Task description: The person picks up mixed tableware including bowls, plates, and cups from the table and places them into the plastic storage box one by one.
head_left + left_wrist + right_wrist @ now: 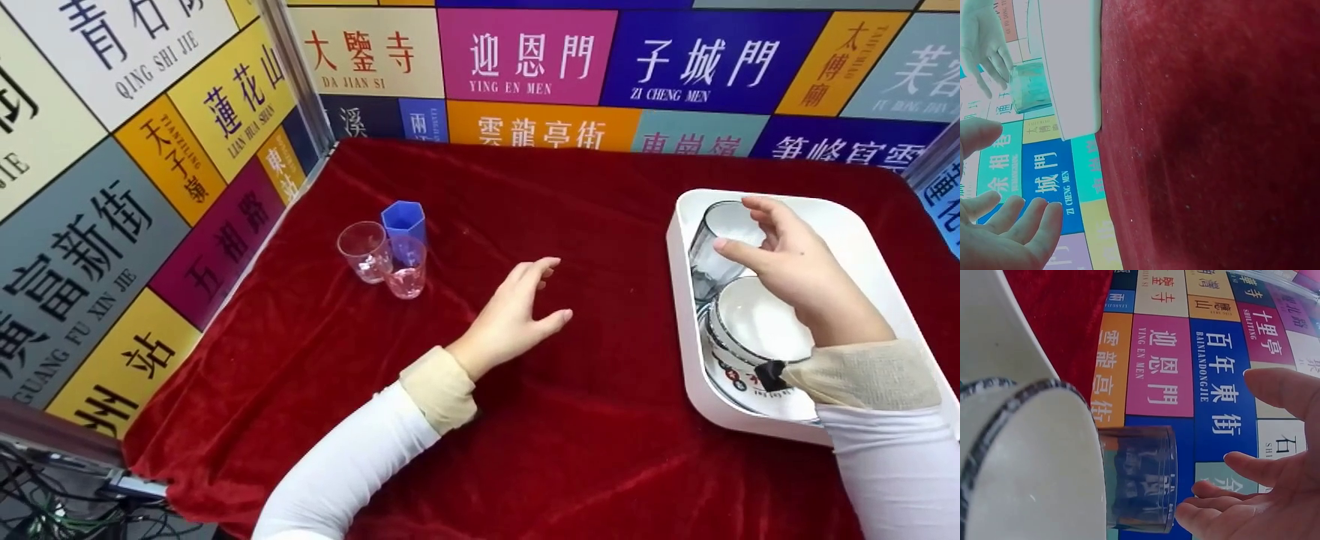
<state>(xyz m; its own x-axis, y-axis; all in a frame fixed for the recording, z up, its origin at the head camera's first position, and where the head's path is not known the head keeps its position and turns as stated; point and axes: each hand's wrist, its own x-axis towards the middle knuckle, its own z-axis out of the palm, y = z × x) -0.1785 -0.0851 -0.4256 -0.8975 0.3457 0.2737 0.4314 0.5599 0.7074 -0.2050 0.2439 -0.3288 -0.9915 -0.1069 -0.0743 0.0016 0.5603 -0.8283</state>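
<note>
My right hand (799, 266) hovers over the white tub, its thumb and fingers spread apart near the rim of a clear glass (706, 251). In the right wrist view the glass (1140, 478) rises beyond a white bowl, and a gap shows between it and most of the hand (1269, 478); whether a fingertip touches it I cannot tell. Above the red cloth, my left hand (514, 319) is held with thumb and fingers apart and nothing between them. Two stacked white bowls (761, 319) with dark patterned rims sit in the tub beside the glass.
The white tub (679, 300) stands on the right of the red cloth (570, 420). A printed plate (757, 390) lies under the bowls. At the left are a clear cup (360, 244), a pink-tinted cup (407, 281) and a blue hexagonal cup (405, 217). Lettered panels (525, 56) stand behind.
</note>
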